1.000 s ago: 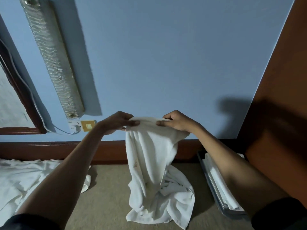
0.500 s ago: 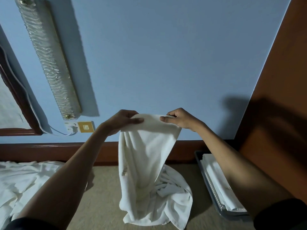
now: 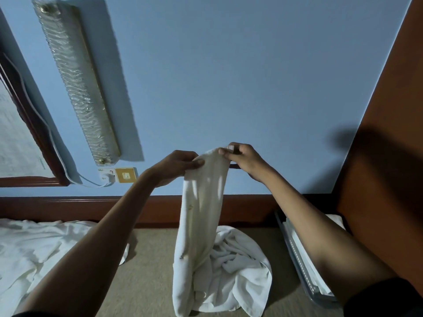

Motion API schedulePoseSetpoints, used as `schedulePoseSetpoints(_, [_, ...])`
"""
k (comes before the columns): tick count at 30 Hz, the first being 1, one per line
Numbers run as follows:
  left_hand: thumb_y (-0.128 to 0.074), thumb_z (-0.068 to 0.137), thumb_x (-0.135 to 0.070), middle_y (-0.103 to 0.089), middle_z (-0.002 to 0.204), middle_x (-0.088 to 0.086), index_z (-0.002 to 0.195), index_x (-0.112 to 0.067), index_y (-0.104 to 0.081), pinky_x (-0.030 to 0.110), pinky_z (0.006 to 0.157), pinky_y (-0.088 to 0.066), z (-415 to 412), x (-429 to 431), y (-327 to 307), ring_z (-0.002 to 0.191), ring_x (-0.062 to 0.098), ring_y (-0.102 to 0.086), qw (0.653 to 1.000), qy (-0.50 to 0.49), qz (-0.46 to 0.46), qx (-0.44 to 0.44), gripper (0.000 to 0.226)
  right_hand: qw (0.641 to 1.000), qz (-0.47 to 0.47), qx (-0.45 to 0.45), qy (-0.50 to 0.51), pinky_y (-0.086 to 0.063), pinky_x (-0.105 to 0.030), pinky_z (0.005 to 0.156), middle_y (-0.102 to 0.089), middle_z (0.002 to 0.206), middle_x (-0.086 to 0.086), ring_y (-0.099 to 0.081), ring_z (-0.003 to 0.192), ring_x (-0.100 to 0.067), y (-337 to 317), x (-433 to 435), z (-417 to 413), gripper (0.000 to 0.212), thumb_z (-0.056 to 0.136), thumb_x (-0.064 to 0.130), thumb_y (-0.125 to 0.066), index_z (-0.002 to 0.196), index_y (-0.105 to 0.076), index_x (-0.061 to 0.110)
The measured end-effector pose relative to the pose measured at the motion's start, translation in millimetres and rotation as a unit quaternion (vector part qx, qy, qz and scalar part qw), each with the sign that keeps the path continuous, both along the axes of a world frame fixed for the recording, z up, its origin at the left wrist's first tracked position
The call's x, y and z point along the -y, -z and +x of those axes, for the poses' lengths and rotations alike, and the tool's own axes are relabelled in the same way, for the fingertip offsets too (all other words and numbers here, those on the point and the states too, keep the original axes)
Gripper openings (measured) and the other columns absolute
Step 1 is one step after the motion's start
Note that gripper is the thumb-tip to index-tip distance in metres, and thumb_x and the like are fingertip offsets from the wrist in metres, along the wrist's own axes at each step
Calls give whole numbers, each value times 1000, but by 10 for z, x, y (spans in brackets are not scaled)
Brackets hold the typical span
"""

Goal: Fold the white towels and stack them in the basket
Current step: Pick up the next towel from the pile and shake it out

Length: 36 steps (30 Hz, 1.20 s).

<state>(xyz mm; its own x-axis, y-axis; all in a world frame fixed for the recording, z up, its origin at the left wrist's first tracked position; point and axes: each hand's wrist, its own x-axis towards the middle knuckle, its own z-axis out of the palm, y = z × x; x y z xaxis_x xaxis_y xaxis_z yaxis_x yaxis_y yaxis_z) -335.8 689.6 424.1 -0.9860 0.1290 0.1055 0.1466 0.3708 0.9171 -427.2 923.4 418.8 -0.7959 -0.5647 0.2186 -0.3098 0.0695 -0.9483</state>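
A white towel (image 3: 202,216) hangs in front of me, its lower part bunched on the beige floor. My left hand (image 3: 177,167) pinches its top edge on the left. Close beside it, my right hand (image 3: 243,157) pinches the same top edge on the right. The towel hangs narrow between the two hands. The grey basket (image 3: 297,266) stands on the floor at the right, partly hidden by my right forearm, with folded white towels (image 3: 306,271) lying in it.
A heap of loose white towels (image 3: 34,252) covers the floor at the left. A blue wall with a brown skirting board (image 3: 68,208) runs behind. A brown wooden panel (image 3: 386,156) stands at the right. A socket with a white cable (image 3: 107,176) sits on the wall.
Both hands have come closer together along the towel's top edge and risen slightly. The hanging towel has become narrower and more of it is lifted off the floor.
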Motion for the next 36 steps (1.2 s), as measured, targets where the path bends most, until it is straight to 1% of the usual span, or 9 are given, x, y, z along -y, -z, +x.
schedulePoseSetpoints(3, [-66, 100, -21, -60, 81, 2, 94, -2, -69, 33, 72, -43, -7, 52, 23, 80, 18, -54, 999, -42, 7, -22, 21, 999, 22, 39, -27, -59, -35, 90, -75, 96, 10, -70, 101, -8, 163, 90, 46, 11, 93, 33, -73, 91, -71, 22])
schedulePoseSetpoints(6, [-65, 101, -24, -63, 82, 3, 93, -7, -71, 30, 68, -45, 33, 89, 15, 78, 17, -57, 994, -84, 62, -14, 19, 992, 90, 77, -52, -59, -36, 91, -77, 108, 6, -71, 106, -15, 339, 126, 101, 18, 93, 31, -73, 111, -74, 25])
schedulePoseSetpoints(9, [-72, 96, -30, -74, 88, 7, 98, -8, -76, 30, 70, -55, 95, 116, -6, 79, 17, -67, 996, -86, 29, -15, 23, 995, 48, 61, -57, -60, -35, 87, -76, 113, -3, -72, 104, -17, 299, 188, 144, 33, 95, 32, -71, 124, -69, 16])
schedulePoseSetpoints(16, [-70, 97, -35, -67, 79, 1, 87, -12, -72, 31, 67, -49, 132, 180, -45, 75, 17, -62, 987, -138, 60, -52, 25, 993, 67, 34, -88, -59, -40, 89, -74, 106, -14, -71, 93, -19, 232, 352, 189, 40, 95, 36, -71, 112, -69, -1])
schedulePoseSetpoints(19, [-63, 101, -33, -66, 77, -2, 89, -13, -65, 31, 66, -49, 120, 199, -17, 73, 16, -60, 992, -114, 49, -8, 24, 993, 71, 21, -91, -52, -41, 82, -71, 98, -19, -65, 86, -22, 293, 438, 194, 42, 93, 41, -72, 105, -70, 2])
schedulePoseSetpoints(23, [-70, 97, -35, -60, 71, -3, 77, -6, -64, 25, 59, -44, 114, 271, -35, 67, 11, -56, 991, -123, -22, -50, 36, 994, 67, -8, -88, -42, -35, 72, -63, 78, -4, -56, 75, -17, 171, 561, 205, 39, 92, 40, -73, 91, -69, 2])
schedulePoseSetpoints(27, [-70, 97, -31, -57, 68, -5, 71, -10, -65, 25, 58, -42, 80, 462, -131, 64, 11, -52, 974, -200, 26, -105, 34, 994, 64, 3, -89, -47, -24, 66, -64, 75, 1, -59, 69, -11, 96, 704, 236, 38, 96, 42, -67, 91, -69, 4])
schedulePoseSetpoints(33, [-67, 96, -30, -49, 63, -6, 69, -13, -65, 26, 55, -32, 77, 1089, -169, 59, 9, -42, 916, -366, 76, -148, 32, 995, 77, -3, -55, -23, -33, 67, -40, 74, -4, -35, 72, -21, 100, 799, 135, 50, 88, 64, -67, 73, -59, 17])
schedulePoseSetpoints(36, [-65, 96, -28, -51, 70, 4, 83, -8, -68, 31, 60, -34, 117, 1544, -127, 69, 17, -45, 875, -451, 88, -154, 24, 994, 105, -1, -42, -26, -31, 66, -45, 71, 1, -40, 70, -17, 190, 755, 104, 47, 89, 62, -67, 70, -59, 20])
